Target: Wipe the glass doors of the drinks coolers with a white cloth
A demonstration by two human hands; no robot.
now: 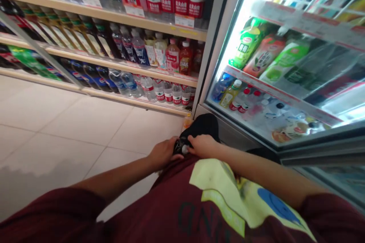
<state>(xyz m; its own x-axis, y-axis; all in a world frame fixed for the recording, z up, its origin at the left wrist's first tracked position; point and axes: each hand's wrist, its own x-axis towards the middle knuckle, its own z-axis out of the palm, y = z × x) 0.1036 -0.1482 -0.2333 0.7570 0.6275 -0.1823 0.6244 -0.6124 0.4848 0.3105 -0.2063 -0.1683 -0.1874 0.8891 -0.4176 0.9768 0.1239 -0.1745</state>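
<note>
My left hand (162, 153) and my right hand (203, 145) meet low in front of my dark red shirt. Both are closed around a small dark object (181, 146) with a pale round spot between them; I cannot make out what it is. Behind the hands lies something black (203, 126) on the floor at the foot of the fridge. Most of my fingers are hidden by the backs of the hands.
Wooden shelves (114, 17) full of bottled water, soda and tea run along the left. A lit fridge (273, 83) with juice and drink bottles stands open on the right, its frame (212, 41) close to my right arm. Pale floor tiles (57, 121) spread to the left.
</note>
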